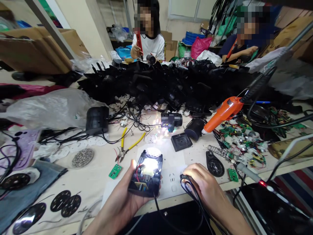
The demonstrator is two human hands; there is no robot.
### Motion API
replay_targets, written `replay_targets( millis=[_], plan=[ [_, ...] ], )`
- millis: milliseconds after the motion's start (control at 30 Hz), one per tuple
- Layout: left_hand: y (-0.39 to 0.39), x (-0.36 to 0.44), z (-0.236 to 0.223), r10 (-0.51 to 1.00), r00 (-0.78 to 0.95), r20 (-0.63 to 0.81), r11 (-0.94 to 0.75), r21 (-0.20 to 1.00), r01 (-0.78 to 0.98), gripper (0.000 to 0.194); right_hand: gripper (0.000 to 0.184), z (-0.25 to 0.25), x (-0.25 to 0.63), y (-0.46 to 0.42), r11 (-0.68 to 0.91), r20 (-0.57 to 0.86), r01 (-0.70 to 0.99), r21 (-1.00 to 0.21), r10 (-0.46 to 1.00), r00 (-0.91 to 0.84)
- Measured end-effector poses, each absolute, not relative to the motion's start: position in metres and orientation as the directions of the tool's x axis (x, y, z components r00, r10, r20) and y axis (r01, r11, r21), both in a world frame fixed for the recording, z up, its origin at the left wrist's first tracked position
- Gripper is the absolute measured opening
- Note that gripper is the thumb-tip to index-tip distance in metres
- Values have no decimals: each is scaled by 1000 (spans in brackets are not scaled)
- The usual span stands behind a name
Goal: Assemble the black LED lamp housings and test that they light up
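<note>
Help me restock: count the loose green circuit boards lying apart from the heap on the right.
2: one green circuit board left of the left hand, below the yellow pliers; another right of the right hand. More may sit hidden in the component heap.

Even room light is falling on the tabletop; the lamp unit is glaring white, blowing out detail. Wide-angle distortion is bending the edges; faces are showing pixelated.

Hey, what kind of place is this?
Likely a small electronics assembly workshop: green circuit boards piled on the bench, an orange power screwdriver hanging over it, and a lit lamp unit in the left hand.
</note>
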State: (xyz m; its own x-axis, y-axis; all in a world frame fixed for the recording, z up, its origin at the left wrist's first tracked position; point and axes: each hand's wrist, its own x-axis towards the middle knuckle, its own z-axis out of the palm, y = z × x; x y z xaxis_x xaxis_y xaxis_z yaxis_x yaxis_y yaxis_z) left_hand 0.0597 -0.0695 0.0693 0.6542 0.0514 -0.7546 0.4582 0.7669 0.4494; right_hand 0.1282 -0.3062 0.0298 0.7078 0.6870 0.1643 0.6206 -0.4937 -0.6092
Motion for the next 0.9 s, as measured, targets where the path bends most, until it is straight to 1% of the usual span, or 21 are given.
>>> replay_targets(
  millis=[133,300,500,800,900],
  plan=[
    [-69,61,67,31,646,-763,784,419,458,33,10,28,130,-305,-492,157,622,-608,694,703],
    [-69,63,69,49,642,-765,785,427,449,33,11,26,131,-305,-482,165,617,-622,690,705],
    [-68,66,73,-18,651,-759,793,386,472,36,12,23,128,-305,-497,164,610,-617,677,717],
    [-68,64,72,-27,672,-740,797,389,462,30,13,21,127,-304,-524,166,619,-585,670,723],
    [-67,63,70,-21,664,-748,795,390,464,32,13,21,126,-304,-529,166,617,-583,666,728]
  ],
)
